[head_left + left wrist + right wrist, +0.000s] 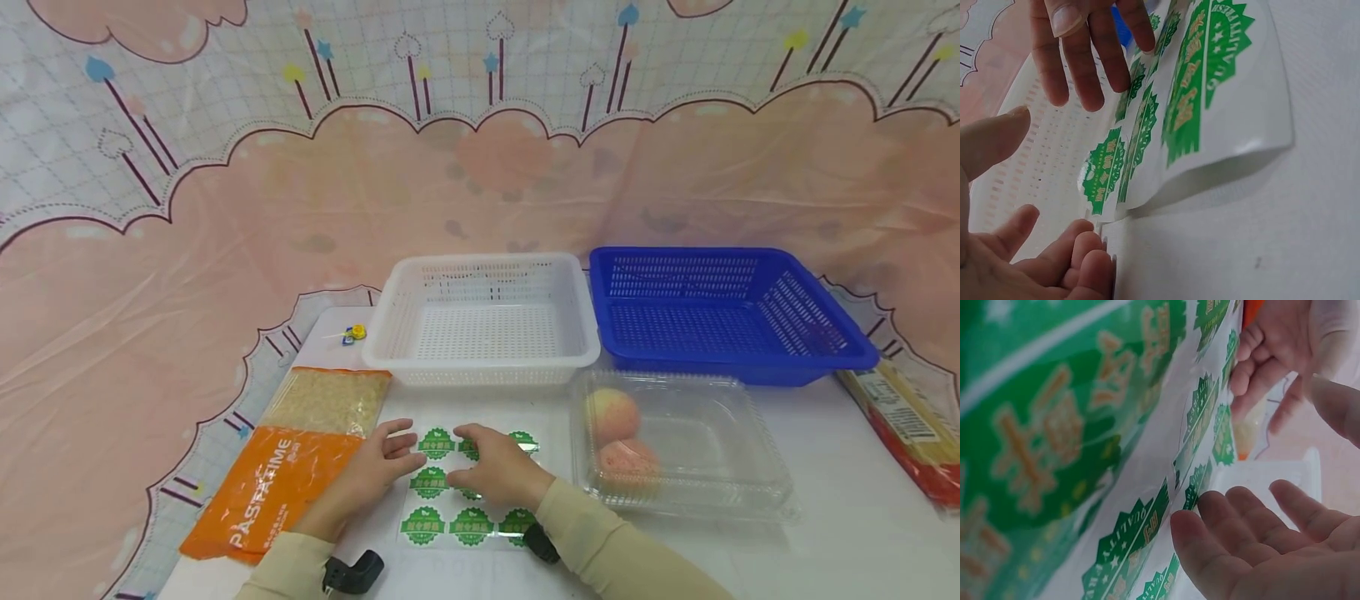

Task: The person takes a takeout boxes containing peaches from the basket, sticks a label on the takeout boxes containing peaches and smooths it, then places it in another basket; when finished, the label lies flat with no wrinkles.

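My left hand and right hand are spread, empty — a bump might bend the sticker sheet where it lifts.

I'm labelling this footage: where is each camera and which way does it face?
Head: on the head, facing forward and down at the stickers; left hand, right hand, sleeves show.
Left wrist: on that wrist, facing the stickers and white basket; both hands show.
Right wrist: on that wrist, facing the stickers; both hands show.
The wrist views share stickers and hands.
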The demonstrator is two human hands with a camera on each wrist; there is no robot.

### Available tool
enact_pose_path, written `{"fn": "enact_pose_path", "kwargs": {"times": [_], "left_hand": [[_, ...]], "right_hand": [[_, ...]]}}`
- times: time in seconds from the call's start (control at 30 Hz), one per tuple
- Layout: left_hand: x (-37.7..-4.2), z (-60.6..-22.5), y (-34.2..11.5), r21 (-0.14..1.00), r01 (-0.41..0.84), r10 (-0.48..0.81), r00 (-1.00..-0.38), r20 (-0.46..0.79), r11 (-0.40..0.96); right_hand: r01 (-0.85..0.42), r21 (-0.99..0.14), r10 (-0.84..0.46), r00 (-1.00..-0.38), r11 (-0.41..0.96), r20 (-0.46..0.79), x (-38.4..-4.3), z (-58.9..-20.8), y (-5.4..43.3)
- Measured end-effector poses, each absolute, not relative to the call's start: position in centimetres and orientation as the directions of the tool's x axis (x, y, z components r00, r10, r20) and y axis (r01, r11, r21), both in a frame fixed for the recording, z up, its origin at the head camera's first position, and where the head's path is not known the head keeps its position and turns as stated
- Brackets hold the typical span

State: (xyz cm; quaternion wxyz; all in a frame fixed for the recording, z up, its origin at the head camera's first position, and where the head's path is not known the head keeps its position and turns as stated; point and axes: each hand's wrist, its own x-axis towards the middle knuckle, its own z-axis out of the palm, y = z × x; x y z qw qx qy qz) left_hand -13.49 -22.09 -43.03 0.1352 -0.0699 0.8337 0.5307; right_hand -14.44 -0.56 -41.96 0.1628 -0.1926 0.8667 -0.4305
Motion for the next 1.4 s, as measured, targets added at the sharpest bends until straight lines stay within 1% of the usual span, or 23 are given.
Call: {"fn": "enact_pose_path", "kwargs": {"times": [0.13,0.23,0.6,0.87,1.2,1.4], "left_hand": [[-13.5,-43.2,-22.1,0.885,-0.245,0.018,-0.961,-0.274,0.397],[-13.5,-43.1,-21.9,0.884,-0.233,0.017,-0.965,-0.262,0.405],[-13.7,-42.5,-21.5,0.857,-0.243,0.014,-0.960,-0.279,0.455],[-13.8,-42.5,-21.2,0.876,-0.238,0.038,-0.960,-0.279,0.418],[-13.7,-42.6,-20.6,0.835,-0.224,-0.023,-0.969,-0.246,0.502],[-13.7,-42.8,-20.4,0.808,-0.197,-0.035,-0.976,-0.214,0.556]], "right_hand": [[-0.195,-0.800,-0.471,-0.874,0.567,-0.121,-14.4,-42.0,-0.6],[-0.198,-0.792,-0.468,-0.875,0.578,-0.122,-14.4,-42.0,-0.6],[-0.206,-0.782,-0.480,-0.867,0.589,-0.133,-14.3,-41.9,-0.6],[-0.217,-0.786,-0.490,-0.863,0.580,-0.123,-14.4,-41.9,-0.5],[-0.208,-0.787,-0.493,-0.860,0.581,-0.136,-14.4,-42.0,-0.4],[-0.209,-0.789,-0.498,-0.856,0.577,-0.138,-14.5,-42.1,-0.4]]}}
